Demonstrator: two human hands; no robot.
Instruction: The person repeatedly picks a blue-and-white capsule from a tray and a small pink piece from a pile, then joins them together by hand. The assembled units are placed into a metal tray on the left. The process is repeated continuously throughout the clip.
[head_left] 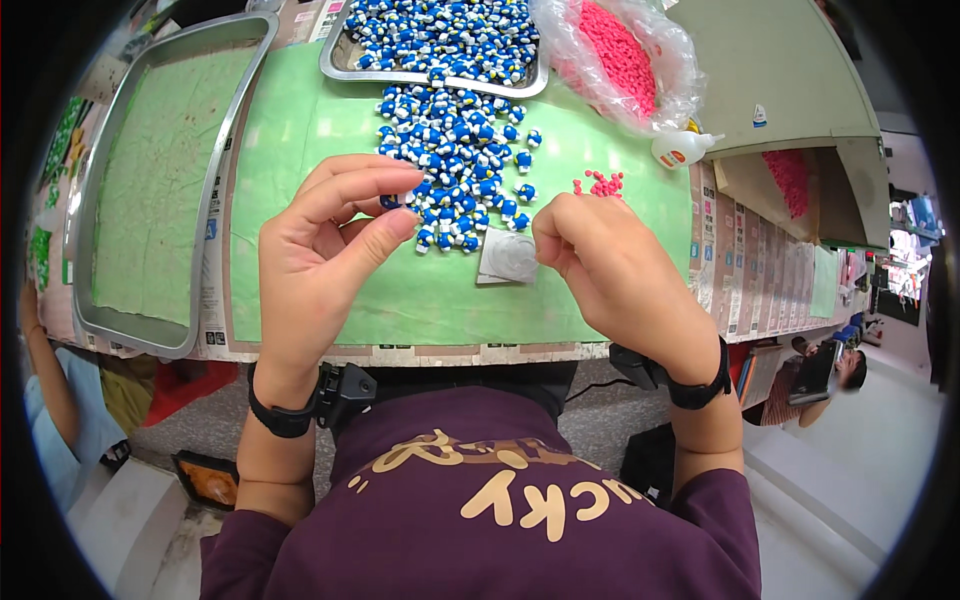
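My left hand [325, 255] is raised over the green mat [300, 140] and pinches one small blue and white figure [390, 201] between thumb and fingertips. My right hand [610, 275] hovers with fingers curled together just right of a small clear plastic square [508, 257]; whatever its fingertips hold is hidden. A loose heap of the same blue and white figures [460, 165] lies beyond both hands. A few tiny pink pieces [600, 183] lie just beyond the right hand.
A metal tray [345, 68] full of blue and white figures sits at the far edge. A clear bag of pink pieces [620, 55], a small white glue bottle [680, 148], and an empty metal tray [150, 190] at left. A person sits at right [850, 370].
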